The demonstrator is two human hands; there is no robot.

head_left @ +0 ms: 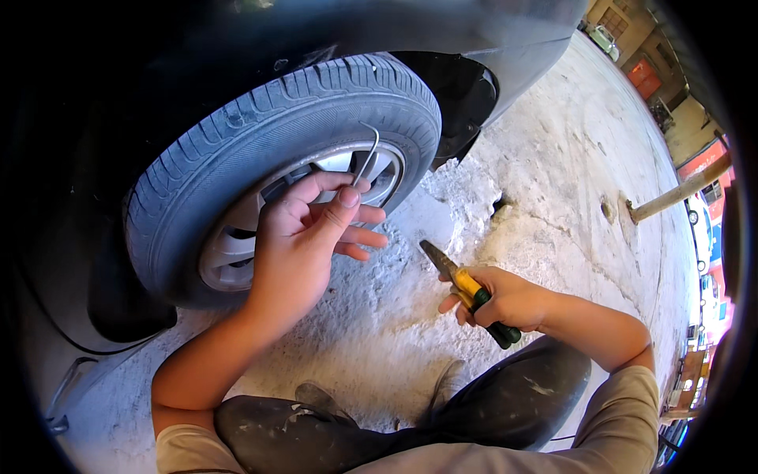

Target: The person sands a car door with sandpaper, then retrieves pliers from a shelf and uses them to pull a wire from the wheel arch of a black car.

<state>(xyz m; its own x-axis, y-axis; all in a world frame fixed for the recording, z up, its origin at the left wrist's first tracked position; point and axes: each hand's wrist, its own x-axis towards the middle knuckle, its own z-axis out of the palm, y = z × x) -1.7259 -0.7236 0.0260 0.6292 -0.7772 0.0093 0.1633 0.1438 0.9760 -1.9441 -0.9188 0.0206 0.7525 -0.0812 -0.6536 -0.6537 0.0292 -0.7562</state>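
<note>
My left hand (304,229) is raised in front of the car wheel, pinching a thin bent metal wire (373,150) between thumb and forefinger. The wire points upward and its top end hooks to the left; the other fingers are loosely spread. Lower and to the right, my right hand (517,299) is wrapped around pliers (469,285) with yellow and dark green handles. Their dark tapered jaws point up and left, apart from the wire. Behind my left hand is the black tire (189,186) with its silver spoked rim (229,265).
The dark car body (505,28) overhangs the wheel. Rough, cracked concrete ground (568,197) stretches right, with a slanting pole (683,193) standing in it. My bent legs (505,391) are close below my hands. A dark cable (59,328) hangs at the left.
</note>
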